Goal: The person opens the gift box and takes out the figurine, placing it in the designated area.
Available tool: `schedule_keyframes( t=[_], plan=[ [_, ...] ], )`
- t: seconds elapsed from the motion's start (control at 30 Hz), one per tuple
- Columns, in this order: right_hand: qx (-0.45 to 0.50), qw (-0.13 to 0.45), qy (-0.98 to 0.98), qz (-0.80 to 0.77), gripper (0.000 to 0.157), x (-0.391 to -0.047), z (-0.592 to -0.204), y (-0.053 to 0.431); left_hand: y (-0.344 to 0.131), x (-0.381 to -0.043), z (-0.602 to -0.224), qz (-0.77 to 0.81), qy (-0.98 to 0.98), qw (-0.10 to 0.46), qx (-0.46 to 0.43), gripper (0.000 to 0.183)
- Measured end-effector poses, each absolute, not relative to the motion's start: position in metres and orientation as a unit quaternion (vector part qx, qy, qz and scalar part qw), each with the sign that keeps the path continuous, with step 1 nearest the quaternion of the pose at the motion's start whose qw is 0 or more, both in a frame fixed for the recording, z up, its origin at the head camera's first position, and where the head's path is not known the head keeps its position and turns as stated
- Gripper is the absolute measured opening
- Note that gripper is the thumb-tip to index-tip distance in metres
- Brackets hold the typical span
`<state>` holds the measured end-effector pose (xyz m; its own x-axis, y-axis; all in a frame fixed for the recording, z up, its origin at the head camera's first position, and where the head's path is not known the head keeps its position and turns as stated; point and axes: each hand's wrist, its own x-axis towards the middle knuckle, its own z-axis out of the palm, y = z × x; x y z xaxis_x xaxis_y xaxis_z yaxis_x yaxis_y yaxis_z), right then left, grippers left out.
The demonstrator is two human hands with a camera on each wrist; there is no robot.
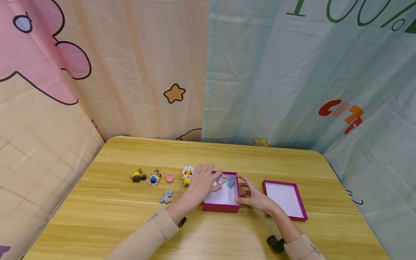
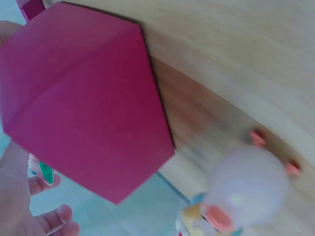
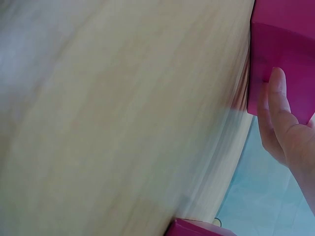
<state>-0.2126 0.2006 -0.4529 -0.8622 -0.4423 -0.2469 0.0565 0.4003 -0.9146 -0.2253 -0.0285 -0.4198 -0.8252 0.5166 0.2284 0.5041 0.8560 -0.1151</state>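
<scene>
My left hand [image 1: 203, 182] reaches over the left side of a magenta box [image 1: 221, 208]. Between its thumb and fingers is a small pink-and-white figurine [image 1: 221, 179] with a green part [image 2: 47, 173], held above the box's white inside. A small blue figurine [image 1: 231, 183] stands in the box near the right wall. My right hand [image 1: 255, 196] grips that right wall, its fingers [image 3: 278, 93] along the outside and the thumb at the rim. Just left of the box stands a yellow figurine with a white hood [image 1: 187, 174], partly behind the left hand.
Left on the wooden table [image 1: 107, 216] are a yellow-and-brown figurine [image 1: 138, 176], a figurine with a blue front [image 1: 154, 177], a pink duck-like figurine [image 1: 169, 177] and a grey-blue figurine [image 1: 166, 196]. Right of the box lies its magenta-edged lid [image 1: 284, 200], inside up. Printed curtains [image 1: 146, 72] hang behind.
</scene>
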Motion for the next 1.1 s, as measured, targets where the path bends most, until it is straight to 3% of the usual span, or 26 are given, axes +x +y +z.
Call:
schedule_keyframes(
  t=[0.33, 0.6, 1.1],
  plan=[
    [-0.121, 0.233, 0.803, -0.535, 0.081, -0.213, -0.452, 0.201, -0.063, -0.222, -0.419, 0.0, -0.956, 0.167, -0.243, 0.049],
    [-0.124, 0.233, 0.8, -0.539, 0.082, -0.213, -0.453, 0.202, -0.094, -0.214, -0.422, -0.015, -0.958, 0.167, -0.232, 0.049],
    [-0.125, 0.231, 0.8, -0.539, 0.082, -0.212, -0.453, 0.201, -0.147, -0.2, -0.432, -0.015, -0.937, 0.243, -0.249, 0.051]
  ],
)
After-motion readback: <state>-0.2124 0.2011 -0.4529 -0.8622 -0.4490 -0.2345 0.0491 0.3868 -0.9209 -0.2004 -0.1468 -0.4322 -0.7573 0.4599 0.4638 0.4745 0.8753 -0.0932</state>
